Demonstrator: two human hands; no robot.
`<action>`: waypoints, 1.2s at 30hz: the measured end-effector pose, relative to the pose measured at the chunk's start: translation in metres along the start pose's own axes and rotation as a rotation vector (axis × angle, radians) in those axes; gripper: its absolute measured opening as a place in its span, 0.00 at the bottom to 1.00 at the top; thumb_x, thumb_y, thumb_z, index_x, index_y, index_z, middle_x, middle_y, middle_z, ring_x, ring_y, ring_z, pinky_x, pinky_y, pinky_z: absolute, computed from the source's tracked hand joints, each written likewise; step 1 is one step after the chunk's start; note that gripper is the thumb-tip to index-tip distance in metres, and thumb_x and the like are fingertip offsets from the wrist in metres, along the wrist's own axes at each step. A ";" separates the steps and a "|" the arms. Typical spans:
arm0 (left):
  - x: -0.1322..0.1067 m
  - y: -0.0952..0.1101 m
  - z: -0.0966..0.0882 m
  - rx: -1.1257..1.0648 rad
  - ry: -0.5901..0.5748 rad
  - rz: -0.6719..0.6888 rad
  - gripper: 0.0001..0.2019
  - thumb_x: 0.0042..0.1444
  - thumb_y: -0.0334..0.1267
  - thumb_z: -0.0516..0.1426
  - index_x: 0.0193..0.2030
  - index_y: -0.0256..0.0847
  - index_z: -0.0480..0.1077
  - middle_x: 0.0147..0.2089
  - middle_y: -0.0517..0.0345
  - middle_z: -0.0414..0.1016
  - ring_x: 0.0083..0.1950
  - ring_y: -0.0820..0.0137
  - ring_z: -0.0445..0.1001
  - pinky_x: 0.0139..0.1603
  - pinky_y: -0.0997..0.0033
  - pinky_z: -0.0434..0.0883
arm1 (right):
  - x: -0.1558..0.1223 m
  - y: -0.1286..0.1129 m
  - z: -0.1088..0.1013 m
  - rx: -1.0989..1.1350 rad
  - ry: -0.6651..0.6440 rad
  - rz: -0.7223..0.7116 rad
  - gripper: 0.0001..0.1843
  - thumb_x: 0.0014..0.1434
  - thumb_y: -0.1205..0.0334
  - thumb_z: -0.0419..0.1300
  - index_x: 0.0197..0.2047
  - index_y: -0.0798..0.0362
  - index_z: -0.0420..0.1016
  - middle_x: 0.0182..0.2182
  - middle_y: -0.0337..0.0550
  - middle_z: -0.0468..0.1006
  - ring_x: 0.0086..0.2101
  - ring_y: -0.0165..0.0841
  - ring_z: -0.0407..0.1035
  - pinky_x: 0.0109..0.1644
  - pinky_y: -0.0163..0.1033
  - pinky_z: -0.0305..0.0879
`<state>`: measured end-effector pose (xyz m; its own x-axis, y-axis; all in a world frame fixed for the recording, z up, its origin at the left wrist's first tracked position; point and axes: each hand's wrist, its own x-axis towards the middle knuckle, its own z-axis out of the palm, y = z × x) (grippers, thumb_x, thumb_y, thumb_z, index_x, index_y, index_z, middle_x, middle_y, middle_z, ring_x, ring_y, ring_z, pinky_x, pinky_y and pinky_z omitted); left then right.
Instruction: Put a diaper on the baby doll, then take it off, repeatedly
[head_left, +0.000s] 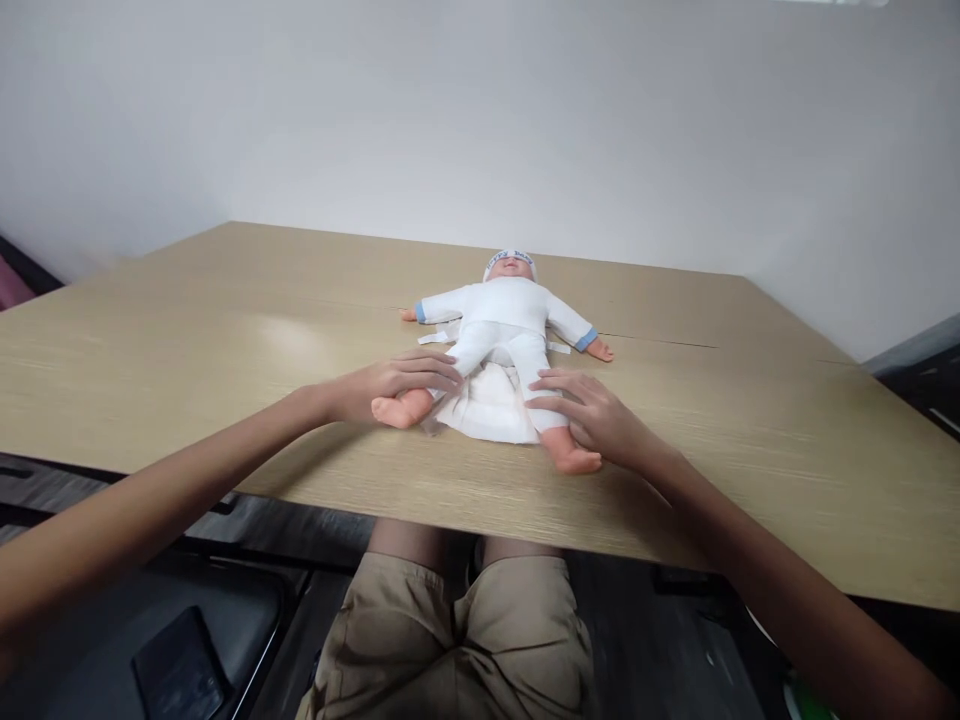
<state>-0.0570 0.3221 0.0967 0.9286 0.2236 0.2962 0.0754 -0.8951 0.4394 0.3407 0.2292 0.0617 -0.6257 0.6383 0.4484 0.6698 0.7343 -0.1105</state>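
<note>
A baby doll [504,318] in white clothes with blue cuffs and a white cap lies on its back on the wooden table [225,330], head away from me, legs spread. A white folded cloth [491,405] lies under its hips between the legs. My left hand [394,385] is wrapped over the doll's lower leg on the left side, just above its bare foot [397,410]. My right hand [592,415] rests on the other lower leg, fingers curled over it above the bare foot [577,460].
The table's near edge runs just in front of my knees in tan shorts [457,640]. A plain white wall stands behind the table. A dark chair seat [180,640] sits low at the left. White ties trail beside the doll's waist.
</note>
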 end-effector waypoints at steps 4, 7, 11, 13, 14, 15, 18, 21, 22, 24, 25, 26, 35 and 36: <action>-0.009 -0.011 0.013 0.023 -0.003 -0.026 0.30 0.65 0.37 0.65 0.74 0.50 0.74 0.76 0.46 0.76 0.83 0.48 0.66 0.82 0.34 0.67 | -0.004 0.009 0.008 0.000 -0.033 0.001 0.30 0.69 0.78 0.48 0.58 0.46 0.86 0.66 0.47 0.83 0.74 0.42 0.69 0.76 0.62 0.70; -0.011 -0.013 0.022 0.044 -0.036 -0.027 0.35 0.62 0.29 0.62 0.77 0.51 0.72 0.79 0.48 0.73 0.85 0.49 0.63 0.83 0.36 0.65 | -0.005 0.013 0.005 0.048 -0.049 0.016 0.29 0.72 0.76 0.48 0.59 0.46 0.86 0.66 0.47 0.83 0.74 0.41 0.69 0.77 0.62 0.70; -0.012 -0.014 0.021 0.055 -0.071 -0.012 0.36 0.64 0.26 0.59 0.78 0.50 0.70 0.80 0.47 0.71 0.85 0.50 0.61 0.82 0.36 0.65 | -0.004 0.013 -0.003 0.197 -0.005 0.059 0.30 0.74 0.73 0.45 0.57 0.44 0.87 0.65 0.45 0.84 0.71 0.39 0.73 0.75 0.58 0.73; -0.009 -0.011 0.017 0.039 -0.093 -0.038 0.32 0.69 0.27 0.56 0.77 0.51 0.71 0.79 0.48 0.72 0.85 0.52 0.61 0.82 0.38 0.66 | 0.000 0.008 -0.008 0.245 0.007 0.100 0.30 0.75 0.72 0.45 0.56 0.44 0.88 0.63 0.44 0.85 0.69 0.39 0.75 0.73 0.57 0.75; -0.007 -0.008 0.015 0.029 -0.106 -0.061 0.29 0.72 0.28 0.54 0.77 0.51 0.72 0.79 0.50 0.73 0.85 0.54 0.61 0.81 0.40 0.66 | 0.003 0.003 -0.009 0.251 0.007 0.125 0.27 0.77 0.70 0.46 0.56 0.44 0.88 0.62 0.45 0.86 0.68 0.40 0.76 0.73 0.57 0.76; -0.004 -0.004 0.013 0.022 -0.117 -0.081 0.28 0.74 0.29 0.51 0.76 0.51 0.72 0.78 0.51 0.74 0.84 0.55 0.62 0.81 0.42 0.66 | 0.006 -0.003 -0.011 0.243 0.001 0.149 0.24 0.78 0.67 0.49 0.57 0.45 0.87 0.61 0.45 0.86 0.67 0.41 0.77 0.72 0.58 0.76; 0.005 0.011 0.015 0.046 -0.104 -0.157 0.20 0.78 0.38 0.51 0.70 0.48 0.75 0.72 0.49 0.77 0.77 0.52 0.66 0.78 0.45 0.67 | 0.010 -0.028 -0.009 0.122 -0.026 0.196 0.17 0.79 0.59 0.55 0.61 0.49 0.83 0.61 0.52 0.85 0.68 0.47 0.75 0.72 0.61 0.75; 0.013 0.021 0.028 0.147 -0.036 -0.227 0.23 0.72 0.56 0.62 0.63 0.43 0.75 0.66 0.46 0.78 0.68 0.46 0.68 0.71 0.44 0.70 | 0.007 -0.052 0.000 -0.051 -0.050 0.216 0.19 0.78 0.53 0.60 0.63 0.53 0.81 0.65 0.60 0.82 0.71 0.54 0.71 0.72 0.65 0.74; 0.015 0.023 0.034 0.184 -0.017 -0.238 0.25 0.69 0.58 0.65 0.62 0.43 0.75 0.65 0.45 0.78 0.66 0.45 0.68 0.70 0.44 0.70 | 0.005 -0.058 0.004 -0.095 -0.054 0.220 0.22 0.76 0.49 0.62 0.65 0.54 0.80 0.66 0.62 0.80 0.72 0.56 0.69 0.72 0.67 0.73; 0.018 0.025 0.043 0.252 0.006 -0.245 0.22 0.67 0.52 0.66 0.60 0.42 0.73 0.63 0.45 0.77 0.66 0.45 0.67 0.70 0.43 0.69 | 0.002 -0.067 0.011 -0.156 -0.066 0.222 0.31 0.72 0.43 0.67 0.68 0.57 0.77 0.67 0.65 0.78 0.73 0.60 0.67 0.72 0.69 0.71; 0.018 0.025 0.047 0.281 0.010 -0.253 0.18 0.68 0.47 0.65 0.59 0.42 0.73 0.62 0.45 0.77 0.66 0.45 0.67 0.70 0.43 0.69 | 0.001 -0.069 0.014 -0.180 -0.069 0.222 0.34 0.71 0.43 0.68 0.69 0.58 0.76 0.67 0.66 0.78 0.73 0.61 0.67 0.72 0.69 0.71; 0.019 0.025 0.049 0.304 0.013 -0.264 0.14 0.69 0.42 0.64 0.58 0.42 0.72 0.61 0.46 0.77 0.66 0.46 0.67 0.70 0.43 0.68 | 0.001 -0.071 0.016 -0.201 -0.073 0.227 0.33 0.72 0.45 0.67 0.70 0.59 0.76 0.66 0.66 0.78 0.72 0.61 0.67 0.72 0.68 0.71; 0.039 0.022 0.028 0.085 0.191 -0.377 0.14 0.81 0.47 0.50 0.49 0.44 0.73 0.51 0.51 0.78 0.56 0.56 0.73 0.61 0.51 0.72 | 0.029 -0.042 0.000 0.020 -0.032 0.374 0.17 0.79 0.61 0.52 0.49 0.52 0.83 0.45 0.52 0.85 0.48 0.47 0.76 0.54 0.51 0.71; 0.045 0.019 0.022 0.054 0.242 -0.388 0.15 0.80 0.48 0.50 0.49 0.44 0.74 0.52 0.51 0.78 0.56 0.56 0.74 0.61 0.52 0.72 | 0.035 -0.036 -0.005 0.079 -0.015 0.412 0.17 0.79 0.58 0.52 0.45 0.51 0.82 0.41 0.50 0.84 0.44 0.45 0.75 0.51 0.49 0.69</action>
<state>-0.0062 0.3067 0.0997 0.7170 0.6239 0.3111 0.4254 -0.7451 0.5137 0.2966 0.2242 0.0858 -0.3175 0.8853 0.3397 0.8329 0.4316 -0.3464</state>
